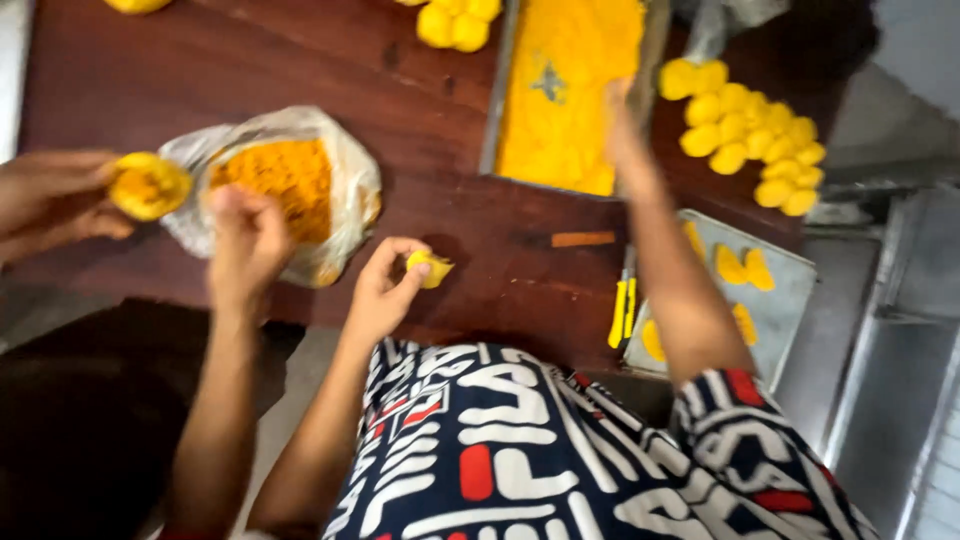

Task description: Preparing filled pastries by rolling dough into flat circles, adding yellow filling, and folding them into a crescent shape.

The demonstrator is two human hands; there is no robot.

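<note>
Dark reddish-brown wooden table (300, 60), polished, grain visible, filling the upper left and centre of the frame; soft even light, faint sheen on the wood. Grey floor (290, 400) showing below the table edge at lower left centre. Pale wall or panel (920, 50) in the upper right corner. Grey metal frame or shelving (900, 330) with straight rails down the right edge, blurred. Thin pale strip (12, 70) along the far upper left edge.
</note>
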